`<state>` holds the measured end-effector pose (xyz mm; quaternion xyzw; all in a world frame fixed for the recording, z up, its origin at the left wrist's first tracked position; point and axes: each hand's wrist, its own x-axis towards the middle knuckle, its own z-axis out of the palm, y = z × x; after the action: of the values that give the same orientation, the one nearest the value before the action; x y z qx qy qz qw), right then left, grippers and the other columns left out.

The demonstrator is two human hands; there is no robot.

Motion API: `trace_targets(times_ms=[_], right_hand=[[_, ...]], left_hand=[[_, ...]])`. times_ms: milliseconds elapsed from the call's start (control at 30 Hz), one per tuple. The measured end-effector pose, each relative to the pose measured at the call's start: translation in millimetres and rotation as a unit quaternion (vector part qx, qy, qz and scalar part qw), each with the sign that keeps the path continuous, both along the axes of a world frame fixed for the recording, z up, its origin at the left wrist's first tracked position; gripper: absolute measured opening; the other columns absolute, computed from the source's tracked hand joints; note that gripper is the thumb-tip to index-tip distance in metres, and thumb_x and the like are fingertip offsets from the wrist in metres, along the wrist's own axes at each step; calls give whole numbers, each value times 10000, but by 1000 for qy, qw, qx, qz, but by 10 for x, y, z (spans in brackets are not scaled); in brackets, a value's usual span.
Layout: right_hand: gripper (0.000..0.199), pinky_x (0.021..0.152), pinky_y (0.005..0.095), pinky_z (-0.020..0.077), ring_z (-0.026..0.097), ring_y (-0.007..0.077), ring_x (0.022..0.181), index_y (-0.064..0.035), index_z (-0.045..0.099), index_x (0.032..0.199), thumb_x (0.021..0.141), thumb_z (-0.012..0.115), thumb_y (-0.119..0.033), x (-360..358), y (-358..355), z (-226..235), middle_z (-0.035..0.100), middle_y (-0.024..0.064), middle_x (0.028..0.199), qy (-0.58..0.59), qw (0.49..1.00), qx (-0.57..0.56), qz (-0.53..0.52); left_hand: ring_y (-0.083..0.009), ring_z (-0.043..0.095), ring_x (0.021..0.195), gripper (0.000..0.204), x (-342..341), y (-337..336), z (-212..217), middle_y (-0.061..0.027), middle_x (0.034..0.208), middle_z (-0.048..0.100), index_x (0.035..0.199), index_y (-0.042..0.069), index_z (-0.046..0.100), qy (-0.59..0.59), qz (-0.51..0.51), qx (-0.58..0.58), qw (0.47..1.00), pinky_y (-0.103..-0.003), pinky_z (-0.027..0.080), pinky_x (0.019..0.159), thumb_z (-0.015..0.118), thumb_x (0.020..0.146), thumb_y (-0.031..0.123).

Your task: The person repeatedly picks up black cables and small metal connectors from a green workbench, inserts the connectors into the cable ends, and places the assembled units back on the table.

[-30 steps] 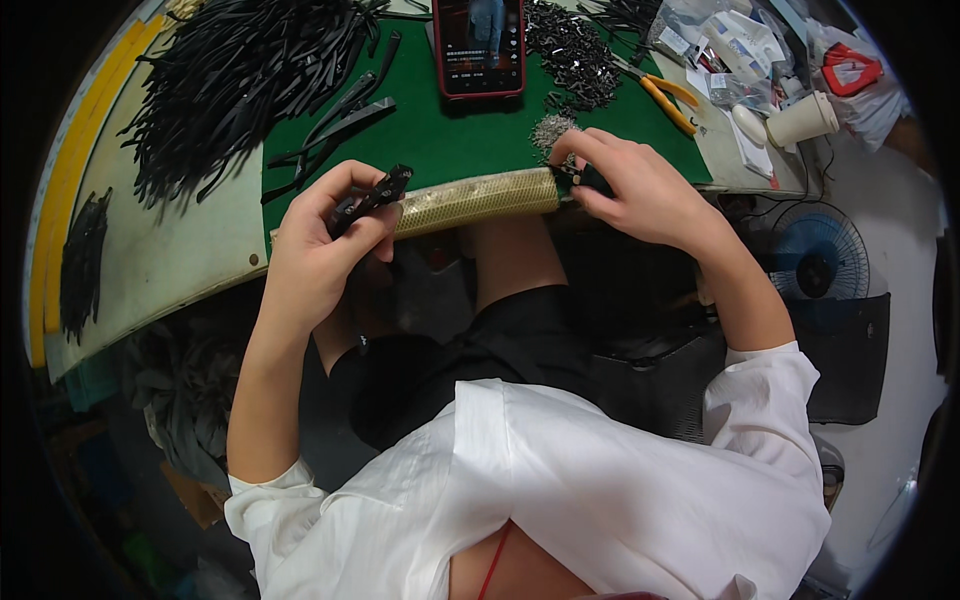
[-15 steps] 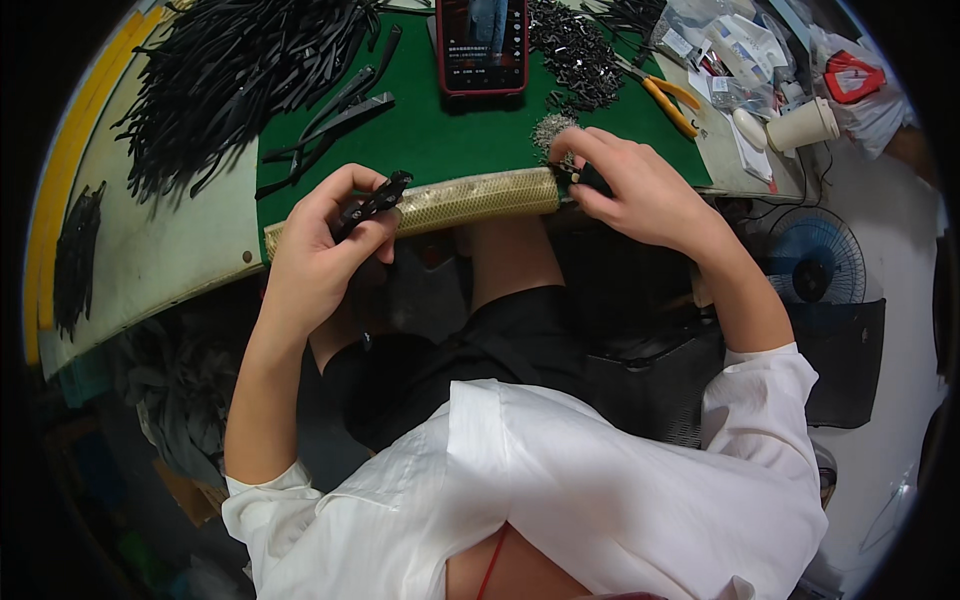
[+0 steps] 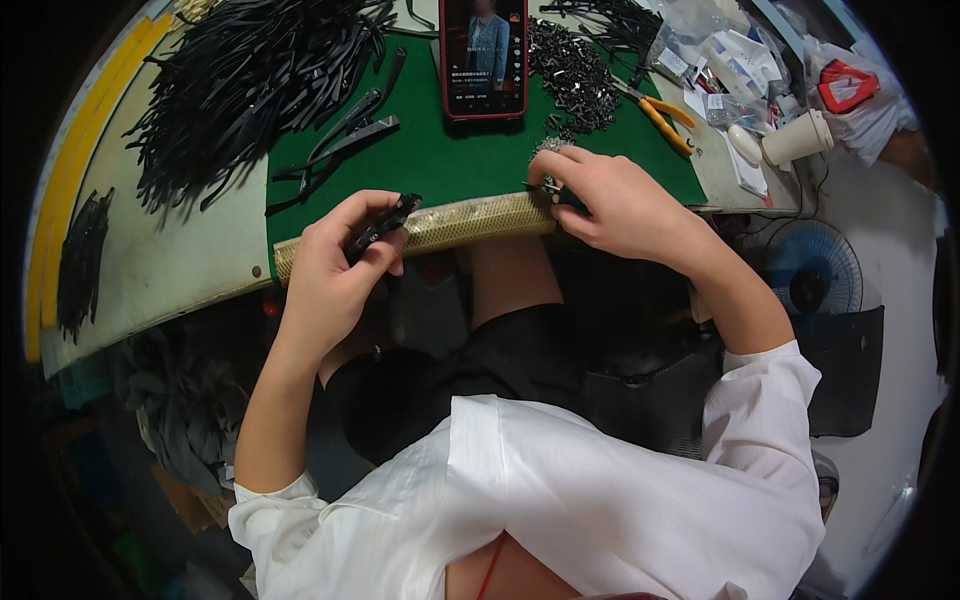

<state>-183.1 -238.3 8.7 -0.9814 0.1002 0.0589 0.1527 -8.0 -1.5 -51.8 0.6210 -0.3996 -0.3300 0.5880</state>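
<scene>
My left hand (image 3: 340,260) grips a small black clip-like part (image 3: 380,225) at the near edge of the green mat (image 3: 450,165). My right hand (image 3: 615,200) pinches a tiny dark metal piece (image 3: 547,186) just above the padded beige table edge (image 3: 480,220). The two hands are apart, with the padded strip between them. What the right fingers enclose beyond the small piece is hidden.
A big heap of black straps (image 3: 240,80) lies at the far left. A red phone (image 3: 484,55) stands at the mat's far edge, beside a pile of small dark metal parts (image 3: 572,75). Orange-handled pliers (image 3: 660,110), a paper cup (image 3: 795,138) and bags lie right; a fan (image 3: 812,275) is below.
Both hands keep their places at the padded edge. The left hand has turned the black part slightly; the right fingers shifted a little on the small piece.
</scene>
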Motion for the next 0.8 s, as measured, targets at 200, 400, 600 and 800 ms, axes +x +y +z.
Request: trace_targets(times_ms=[200,400,600,800], right_hand=[[303,762,453,542,664,376,851,-67,560,1120,821,609,-79,36,-20,8,633,163,1039,-17,998,-41,36],[348,803,448,525,652,369,905,-81,554,1160,819,621,-61,45,34,34,621,147,1104,11,999,-42,13],[347,613,309,512,618,180,666,-103,570,1213,868,612,-110,49,117,99,604,84,996,-40,983,180,-3],[395,401,179,360,535,57,503,-112,526,1305,931,639,-173,83,657,148,582,38,966,-43,762,636,-113]], left_hand=[[-69,527,704,289,-84,-41,84,-15,819,587,1160,-23,603,7,11,-22,1000,-202,439,688,537,880,0],[-119,605,668,306,-187,-32,162,-67,782,651,1146,-3,613,-107,80,-54,989,-256,476,633,626,842,-32],[-340,679,786,521,-246,-27,193,-180,969,678,1153,-3,601,-419,124,-106,893,-383,541,660,674,642,-74],[-320,655,743,539,-288,-96,178,-146,918,640,1120,-20,575,-478,138,-134,857,-379,524,594,672,596,-93]])
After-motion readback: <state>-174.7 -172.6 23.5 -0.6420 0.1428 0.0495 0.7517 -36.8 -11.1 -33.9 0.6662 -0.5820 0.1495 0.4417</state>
